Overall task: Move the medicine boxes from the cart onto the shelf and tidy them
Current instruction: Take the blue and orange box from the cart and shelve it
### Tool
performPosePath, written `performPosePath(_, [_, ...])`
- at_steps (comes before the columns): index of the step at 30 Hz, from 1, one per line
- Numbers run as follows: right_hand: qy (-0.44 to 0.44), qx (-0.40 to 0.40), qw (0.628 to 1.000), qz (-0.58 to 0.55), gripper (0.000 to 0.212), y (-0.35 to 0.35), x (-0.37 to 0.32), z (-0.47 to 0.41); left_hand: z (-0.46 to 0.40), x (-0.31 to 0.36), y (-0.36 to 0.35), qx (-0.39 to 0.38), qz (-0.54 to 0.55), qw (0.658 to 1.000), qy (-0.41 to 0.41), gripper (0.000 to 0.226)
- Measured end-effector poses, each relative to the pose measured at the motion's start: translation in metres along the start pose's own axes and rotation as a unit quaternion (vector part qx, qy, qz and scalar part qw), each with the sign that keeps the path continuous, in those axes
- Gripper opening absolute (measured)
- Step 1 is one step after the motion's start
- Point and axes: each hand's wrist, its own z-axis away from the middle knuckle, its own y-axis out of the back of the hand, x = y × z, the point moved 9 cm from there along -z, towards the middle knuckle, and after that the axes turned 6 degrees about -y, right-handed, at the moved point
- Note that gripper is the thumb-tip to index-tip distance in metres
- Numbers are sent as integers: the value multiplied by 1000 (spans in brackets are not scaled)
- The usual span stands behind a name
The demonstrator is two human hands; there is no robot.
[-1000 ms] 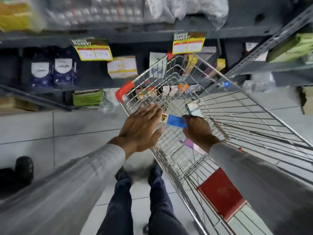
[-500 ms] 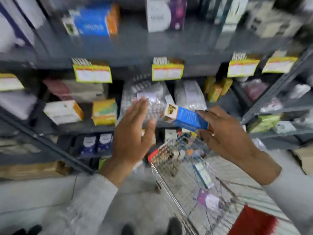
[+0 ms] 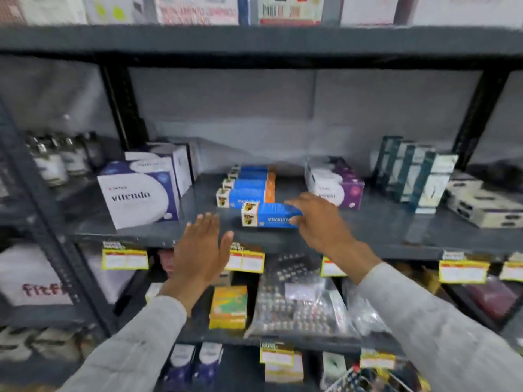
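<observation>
Right hand (image 3: 317,219) around blue box (image 3: 268,215)

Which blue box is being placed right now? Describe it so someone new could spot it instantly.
Find the dark grey shelf at chest height, between the big white Vitendo box and the purple-and-white boxes. At its middle lies a row of blue-and-orange boxes. The blue box sits nearest the front edge, alone in having the right hand on its end.

Dark metal shelving (image 3: 254,41) stands against a pale grey wall (image 3: 283,108).
</observation>
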Motion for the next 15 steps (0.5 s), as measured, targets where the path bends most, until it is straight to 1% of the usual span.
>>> performPosePath(3, [-11,-26,999,-23,42,-33,-6,-30,3,-9,-11,-2,-30,1000,7,79])
performPosePath(7, [-17,-37,998,-56,38,-62,-7,-47,2,-12,-16,1,-25,1000,9,83])
performPosePath(10, [-3,-20,998,-63,39,-70,-9,-47,2,-13,-18,-5,-18,1000,7,81])
performPosePath(13, [22,-20,998,-48,45,-71,-12,-40,2,-11,-14,-10,-2,1000,9,77])
performPosePath(14, [31,-11,998,-49,47,-67,-13,-34,2,-9,-11,-4,15,1000,8,74])
performPosePath(15, [41,14,997,-64,46,-58,-13,-25,2,-7,-5,14,45,999,9,70])
